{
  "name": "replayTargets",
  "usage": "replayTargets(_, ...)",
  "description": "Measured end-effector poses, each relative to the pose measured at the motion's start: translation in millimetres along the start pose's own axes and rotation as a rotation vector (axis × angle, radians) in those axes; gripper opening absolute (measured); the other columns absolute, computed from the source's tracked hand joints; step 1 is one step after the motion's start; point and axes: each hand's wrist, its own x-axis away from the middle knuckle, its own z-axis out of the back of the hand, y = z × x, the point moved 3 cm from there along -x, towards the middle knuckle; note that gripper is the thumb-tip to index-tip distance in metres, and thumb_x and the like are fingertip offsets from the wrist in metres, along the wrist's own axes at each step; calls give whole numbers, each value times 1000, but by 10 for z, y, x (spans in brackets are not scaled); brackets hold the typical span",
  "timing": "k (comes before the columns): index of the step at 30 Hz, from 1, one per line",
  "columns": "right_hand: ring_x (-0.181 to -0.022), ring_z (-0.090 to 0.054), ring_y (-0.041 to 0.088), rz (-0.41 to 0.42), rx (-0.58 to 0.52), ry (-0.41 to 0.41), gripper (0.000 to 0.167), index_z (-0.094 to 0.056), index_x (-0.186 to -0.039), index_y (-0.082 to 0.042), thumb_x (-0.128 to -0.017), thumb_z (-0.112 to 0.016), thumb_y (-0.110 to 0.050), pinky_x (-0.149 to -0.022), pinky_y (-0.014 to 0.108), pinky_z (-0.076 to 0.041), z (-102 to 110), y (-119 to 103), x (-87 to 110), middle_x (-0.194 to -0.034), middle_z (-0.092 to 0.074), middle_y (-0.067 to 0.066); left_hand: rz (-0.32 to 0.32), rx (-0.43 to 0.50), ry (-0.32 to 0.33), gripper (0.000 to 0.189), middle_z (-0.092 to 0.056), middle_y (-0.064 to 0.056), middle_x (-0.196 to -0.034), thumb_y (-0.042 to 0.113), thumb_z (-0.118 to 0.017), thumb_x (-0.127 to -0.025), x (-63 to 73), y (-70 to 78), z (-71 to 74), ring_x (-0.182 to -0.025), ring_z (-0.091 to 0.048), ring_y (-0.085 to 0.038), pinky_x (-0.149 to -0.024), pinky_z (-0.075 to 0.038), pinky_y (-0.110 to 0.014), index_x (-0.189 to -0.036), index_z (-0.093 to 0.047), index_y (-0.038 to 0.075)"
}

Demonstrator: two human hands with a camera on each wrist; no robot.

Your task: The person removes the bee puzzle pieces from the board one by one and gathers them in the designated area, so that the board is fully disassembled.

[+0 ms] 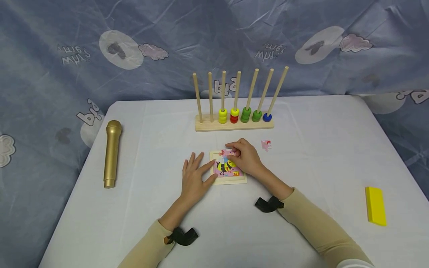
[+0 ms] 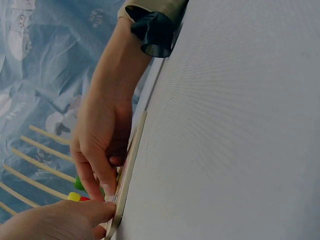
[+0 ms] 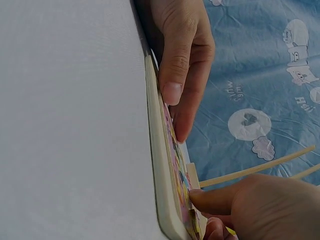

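A small wooden jigsaw board [image 1: 229,180] with a bee picture on pink lies mid-table. My left hand [image 1: 194,180] rests at its left side, fingers spread, with the index fingertip and thumb touching the frame. Over the upper right part, my right hand [image 1: 247,158] bends its thumb and fingers round a puzzle piece, which they largely hide. In the right wrist view a tilted piece [image 3: 194,223] shows beside the right thumb. A loose pink puzzle piece [image 1: 266,145] lies beyond the right hand, to the right of the board.
Behind the board stands a wooden peg stand [image 1: 234,126] with upright rods and coloured beads. A gold microphone [image 1: 112,154] lies at the left, and a yellow block [image 1: 375,206] at the right. Patterned blue cloth [image 1: 201,44] hangs behind the white table [image 1: 161,123].
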Motion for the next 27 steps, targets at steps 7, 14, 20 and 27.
replayTargets(7, -71, -45, 16, -10, 32, -7, 30, -72, -112, 0, -82, -75, -6, -62, 24, -35, -4, 0, -2, -82, -51, 7, -8, -1, 0, 43, -46, -20, -148, 30, -75, -84, -6, 0, 1, -145, -25, -45, -115, -15, -65, -123, -70, 13)
replayTargets(14, -70, -45, 16, -1, 44, -14, 26, -73, -107, -2, -82, -75, -6, -62, 24, -34, -6, -3, -10, -81, -51, 7, -3, -5, -4, 43, -46, -20, -148, 31, -75, -84, -4, 2, 4, -145, -25, -45, -114, -15, -65, -122, -70, 13)
replayTargets(20, -70, -44, 15, -1, 33, 3, 25, -73, -106, -3, -81, -74, -4, -61, 24, -34, 1, -10, -5, -82, -50, 7, 0, -6, -8, 42, -45, -20, -149, 31, -75, -84, 1, 3, 3, -146, -25, -45, -114, -15, -66, -123, -70, 14)
replayTargets(27, -73, -46, 18, 21, 28, 28, 23, -72, -105, -4, -82, -74, -1, -64, 27, -35, 21, -46, 10, -86, -52, 9, 13, -11, -18, 43, -45, -20, -149, 31, -75, -84, 0, 1, -1, -146, -24, -44, -115, -14, -65, -123, -70, 14)
